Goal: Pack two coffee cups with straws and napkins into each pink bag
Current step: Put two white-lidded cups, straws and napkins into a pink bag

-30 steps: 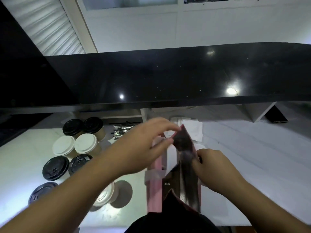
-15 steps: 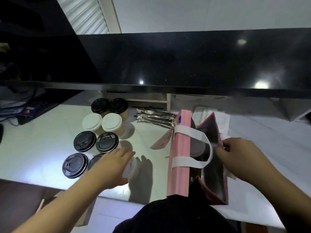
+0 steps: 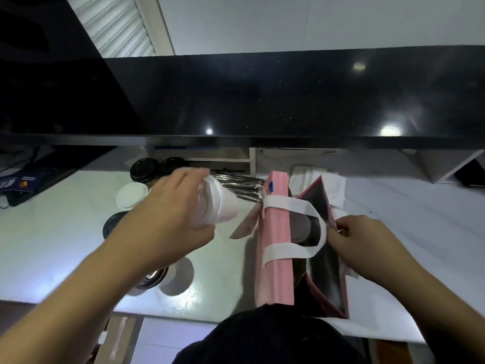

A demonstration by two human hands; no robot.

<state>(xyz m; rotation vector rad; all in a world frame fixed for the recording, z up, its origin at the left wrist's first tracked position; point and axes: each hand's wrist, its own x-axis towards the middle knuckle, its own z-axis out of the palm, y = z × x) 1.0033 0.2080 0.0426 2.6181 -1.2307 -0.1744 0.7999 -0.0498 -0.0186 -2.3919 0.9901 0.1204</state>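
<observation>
I see my left hand in the middle left of the frame, its fingers curled round a white coffee cup that it holds tilted in the air, its base pointing right toward the pink bag. The cup sits just beyond my knuckles, above the table and a little left of the bag's near wall, not touching it.

The bag stands upright at the centre right with its mouth open and its dark lining showing. A white handle loops across the mouth. Inside I can make out a dark round shape, perhaps a cup lid, but it is too dim to be sure.

My right hand is at the right of the bag, fingers pinching the bag's right edge and holding it apart from the left wall.

At the left, partly hidden under my left arm, more cups with black lids and a white lid stand on the table. A bundle of wrapped straws lies behind the held cup, and white napkins lie behind the bag.
</observation>
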